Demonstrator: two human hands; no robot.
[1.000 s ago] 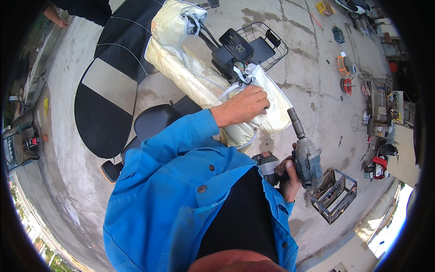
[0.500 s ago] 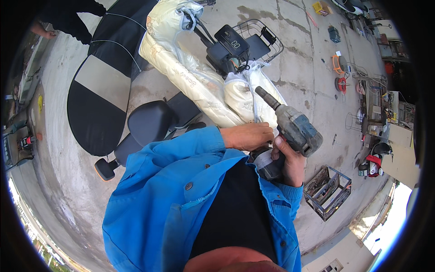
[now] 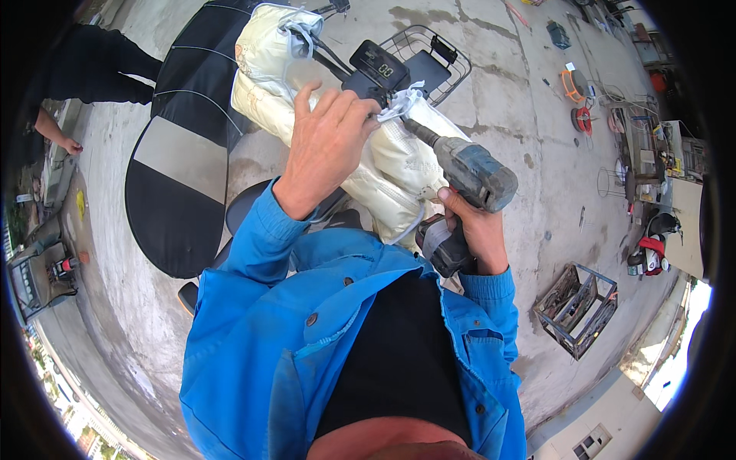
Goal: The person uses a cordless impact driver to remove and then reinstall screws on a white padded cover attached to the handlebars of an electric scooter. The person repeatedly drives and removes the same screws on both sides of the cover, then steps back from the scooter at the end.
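Observation:
My right hand [image 3: 477, 228] is wrapped round the grip of a grey cordless impact wrench [image 3: 471, 170]. The tool's long nose points up and left, at the cream quilted cover [image 3: 402, 176] draped over the front of a scooter. My left hand [image 3: 331, 134] reaches over that cover, back of the hand up. Its fingers are bent together beside the handlebar centre, just below the scooter's dark display [image 3: 379, 65]; what they grip, if anything, is hidden. A light cloth tie [image 3: 402, 101] lies between the left fingertips and the tool's nose.
Beyond the display is a black wire basket [image 3: 460, 73]. A long black canopy [image 3: 176, 192] with a pale panel stands at left, a person in dark clothes [image 3: 96, 65] past it. At right are cable reels [image 3: 573, 84] and a metal crate [image 3: 579, 310] of tools.
My left hand has left its place beside the right hand and gone up and left to the handlebar. The wrench has shifted slightly left, its nose nearer the cloth tie.

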